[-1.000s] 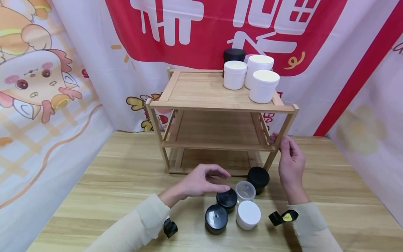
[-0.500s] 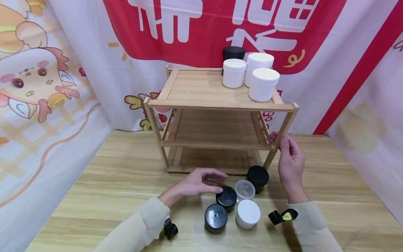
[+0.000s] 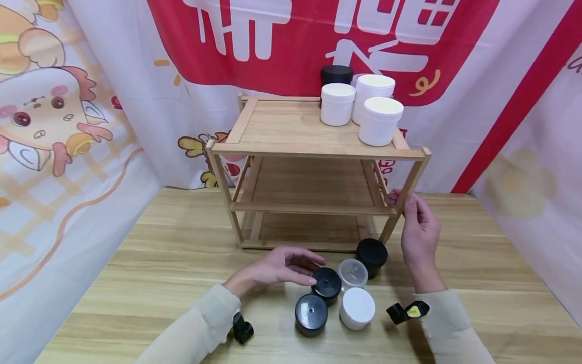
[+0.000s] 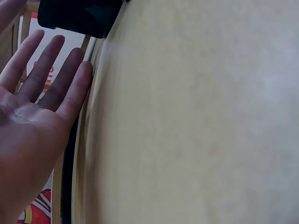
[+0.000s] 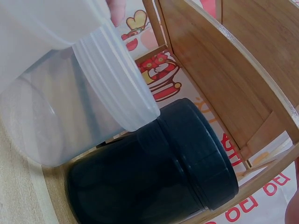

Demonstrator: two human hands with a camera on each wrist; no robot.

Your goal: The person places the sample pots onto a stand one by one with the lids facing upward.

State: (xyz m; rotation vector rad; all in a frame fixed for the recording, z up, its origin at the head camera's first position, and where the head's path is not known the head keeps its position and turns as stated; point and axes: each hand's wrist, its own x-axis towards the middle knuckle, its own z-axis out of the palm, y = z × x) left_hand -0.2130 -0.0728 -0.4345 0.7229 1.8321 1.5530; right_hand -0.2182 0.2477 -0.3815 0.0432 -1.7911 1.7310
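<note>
My left hand [image 3: 282,265] reaches over the table beside a black lidded jar [image 3: 326,284], its thumb tip at the near-left edge of the lid; I cannot tell whether it touches. In the left wrist view the fingers [image 4: 58,84] are spread and nearly straight, holding nothing. My right hand [image 3: 420,235] grips the right front post of the wooden three-tier rack [image 3: 300,151], with some fingers hidden behind it. Close around the jar stand another black jar [image 3: 311,314], a white jar [image 3: 357,308], a clear jar [image 3: 352,274] and a farther black jar [image 3: 372,257].
On the rack's top shelf, towards the right, white jars [image 3: 380,124] stand in front of a black jar [image 3: 337,76]. The farther black jar on the table is close to the rack's right front leg. Printed cloth [image 3: 113,76] hangs behind and at both sides.
My left hand has lowered slightly and its thumb has come down to the black jar's lid. The right hand stays on the rack post. The head view has shifted a little.
</note>
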